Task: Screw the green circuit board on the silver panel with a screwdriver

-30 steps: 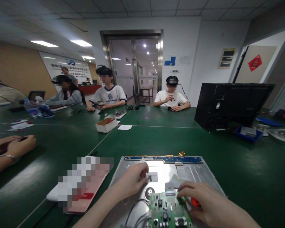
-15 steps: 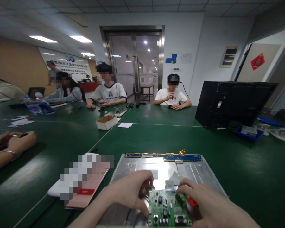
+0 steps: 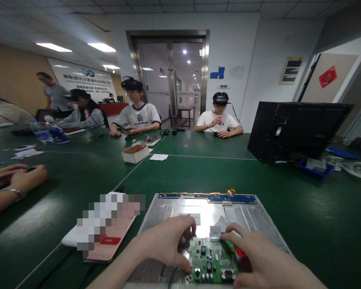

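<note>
A green circuit board lies on the back of a silver metal display panel. My left hand curls around the board's left edge, thumb at the lower left side and fingers by the upper left corner. On the opposite edge, my right hand grips the board between thumb and fingers. Tucked under that palm is a red-and-green handle, apparently a screwdriver's; its far end is hidden. A flat ribbon cable meets the board's top edge. A narrow blue circuit strip runs along the panel's far edge.
A pink booklet or phone and a white device lie left of the panel. Farther off stand a small open box, a black monitor and a blue tray. A co-worker's hands are at the left; other people sit opposite.
My left hand has come down and right from above the panel onto the board's left edge. My right hand stays at the right edge. A person in the background has walked left.
</note>
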The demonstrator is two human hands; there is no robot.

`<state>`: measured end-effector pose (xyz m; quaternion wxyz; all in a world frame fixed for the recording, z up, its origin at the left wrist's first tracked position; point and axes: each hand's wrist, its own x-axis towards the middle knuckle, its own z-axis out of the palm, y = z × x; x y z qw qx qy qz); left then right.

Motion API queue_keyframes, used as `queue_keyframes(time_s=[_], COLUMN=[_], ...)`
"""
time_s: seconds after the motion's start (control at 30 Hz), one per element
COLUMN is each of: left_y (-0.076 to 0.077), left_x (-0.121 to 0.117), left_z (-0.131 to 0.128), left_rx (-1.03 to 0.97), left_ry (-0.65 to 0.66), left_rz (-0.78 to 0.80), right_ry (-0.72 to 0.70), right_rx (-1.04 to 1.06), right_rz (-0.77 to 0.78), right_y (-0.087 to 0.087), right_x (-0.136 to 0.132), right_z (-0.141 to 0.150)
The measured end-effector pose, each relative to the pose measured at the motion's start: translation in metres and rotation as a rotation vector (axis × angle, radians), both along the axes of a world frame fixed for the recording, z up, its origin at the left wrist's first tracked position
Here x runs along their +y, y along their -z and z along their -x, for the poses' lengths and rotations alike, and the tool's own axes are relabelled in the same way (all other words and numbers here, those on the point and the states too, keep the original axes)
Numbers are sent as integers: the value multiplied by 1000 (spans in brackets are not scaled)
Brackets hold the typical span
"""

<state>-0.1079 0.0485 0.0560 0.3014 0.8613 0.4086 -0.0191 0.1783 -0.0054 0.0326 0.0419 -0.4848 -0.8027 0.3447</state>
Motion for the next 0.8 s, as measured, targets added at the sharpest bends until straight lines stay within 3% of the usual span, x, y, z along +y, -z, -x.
queue_keyframes(time_s=[0.47, 0.57, 0.67, 0.73, 0.8], left_y=[6, 8, 7, 6, 5], left_x=[-3, -4, -4, -3, -3], left_z=[-4, -5, -4, -4, -4], left_rx=[-45, -48, -45, -41, -38], left_ry=[34, 59, 62, 65, 69], left_rz=[-74, -79, -72, -76, -72], right_ry=[-18, 44, 170, 313, 446], right_rx=[61, 151, 321, 515, 784], right_rz=[-68, -140, -368, -540, -591], right_y=[-11, -13, -15, -17, -21], right_x=[5, 7, 7, 4, 2], right_z=[-6, -16, -29, -37, -43])
